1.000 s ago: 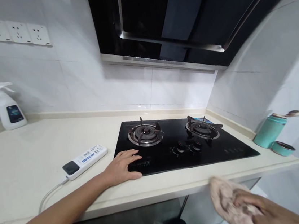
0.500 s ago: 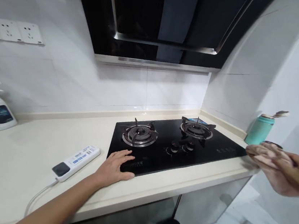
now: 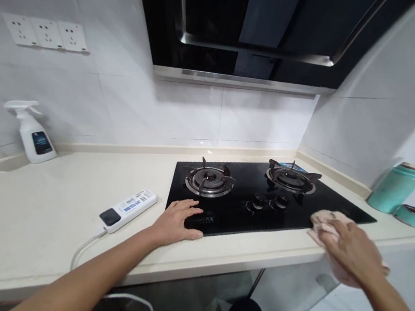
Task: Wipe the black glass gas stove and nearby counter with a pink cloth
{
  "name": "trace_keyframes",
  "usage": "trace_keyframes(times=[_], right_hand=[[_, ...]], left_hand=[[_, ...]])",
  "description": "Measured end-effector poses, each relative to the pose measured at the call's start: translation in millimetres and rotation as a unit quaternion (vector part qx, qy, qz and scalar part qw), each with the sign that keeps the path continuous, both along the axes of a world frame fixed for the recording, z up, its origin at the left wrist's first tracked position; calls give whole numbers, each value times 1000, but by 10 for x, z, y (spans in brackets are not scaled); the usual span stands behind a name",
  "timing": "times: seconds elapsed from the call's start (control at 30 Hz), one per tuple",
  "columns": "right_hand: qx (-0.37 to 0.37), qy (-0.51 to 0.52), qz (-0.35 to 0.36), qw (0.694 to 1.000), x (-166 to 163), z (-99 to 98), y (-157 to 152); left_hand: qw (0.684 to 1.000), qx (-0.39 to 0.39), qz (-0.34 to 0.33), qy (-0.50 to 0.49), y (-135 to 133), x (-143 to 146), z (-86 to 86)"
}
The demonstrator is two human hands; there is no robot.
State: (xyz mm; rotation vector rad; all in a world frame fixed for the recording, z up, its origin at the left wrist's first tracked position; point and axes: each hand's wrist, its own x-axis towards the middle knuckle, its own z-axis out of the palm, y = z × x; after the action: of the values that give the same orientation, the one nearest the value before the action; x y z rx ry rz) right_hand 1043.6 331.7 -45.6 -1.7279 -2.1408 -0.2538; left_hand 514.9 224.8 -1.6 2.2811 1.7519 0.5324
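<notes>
A black glass gas stove point(image 3: 238, 222) with two burners is set in the cream countertop point(image 3: 64, 193). My left hand point(image 3: 179, 220) lies with spread fingers on the stove's front left corner, holding nothing. My right hand point(image 3: 349, 244) grips a pale pink cloth point(image 3: 327, 219), pressed on the stove's front right edge; part of the cloth hangs below the counter edge. Between the hands are two black knobs point(image 3: 269, 202). The left burner point(image 3: 209, 180) and right burner point(image 3: 291, 179) both carry dark pan supports.
A white power strip point(image 3: 129, 210) with a cable lies left of the stove. Behind it stands a white spray bottle point(image 3: 37, 138). At the right end are a teal canister point(image 3: 396, 187) and a small teal cup-shaped piece point(image 3: 413, 215). A black range hood point(image 3: 245, 34) overhangs the stove.
My right hand has brought the cloth leftward from beyond the counter's right end onto the stove edge. My left hand stays on the stove corner. The view has shifted left.
</notes>
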Motion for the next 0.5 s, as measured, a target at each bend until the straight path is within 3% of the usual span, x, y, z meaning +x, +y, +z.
trace_keyframes(times=[0.07, 0.33, 0.5], right_hand=[[16, -10, 14, 1000, -507, 5, -219], [44, -5, 211, 976, -2398, 159, -1066], [41, 33, 310, 949, -3209, 249, -1365]], left_hand=[[1000, -1, 0, -9, -9, 3, 3], [998, 32, -8, -48, -11, -11, -87], [993, 60, -22, -96, 2, -54, -83]])
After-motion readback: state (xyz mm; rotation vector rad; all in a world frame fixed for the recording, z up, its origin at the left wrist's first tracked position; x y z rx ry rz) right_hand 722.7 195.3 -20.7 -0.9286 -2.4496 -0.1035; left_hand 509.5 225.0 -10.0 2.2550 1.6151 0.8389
